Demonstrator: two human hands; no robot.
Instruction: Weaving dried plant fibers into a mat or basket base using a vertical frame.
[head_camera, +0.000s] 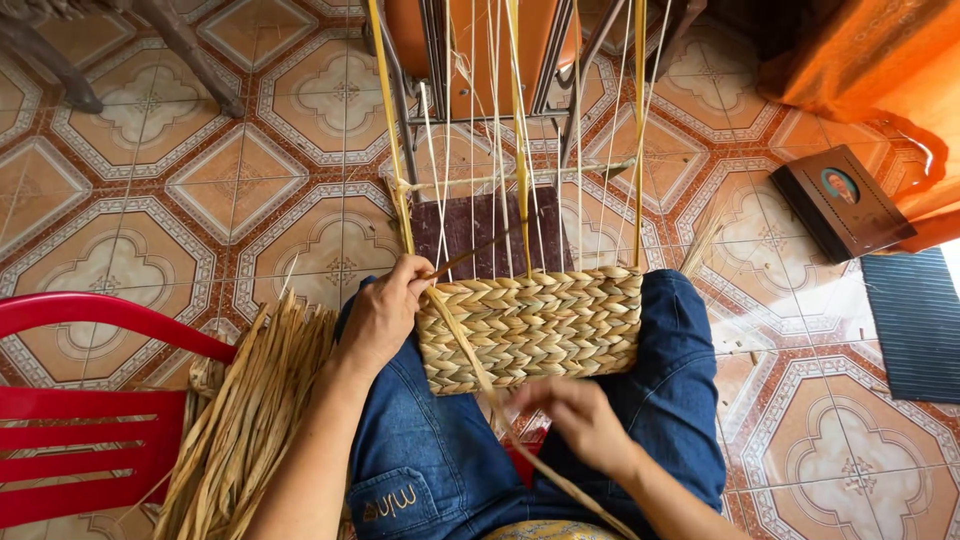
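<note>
Fingers of left hand (383, 312) pinch woven panel's (535, 328) corner; right hand (578, 415) grips loose straw strand (470, 355).

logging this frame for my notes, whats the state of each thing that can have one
left hand: closed on a thin dark stick at the panel's top left corner
right hand: pinching a straw strand below the panel
woven panel: partly woven, on the lap
upright strands: taut, unwoven
straw bundle: loose, leaning on the red chair
framed picture: flat on the floor

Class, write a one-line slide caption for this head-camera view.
Seated weaver's left hand steadies a braided straw panel on the lap while the right hand pulls a strand.
</note>
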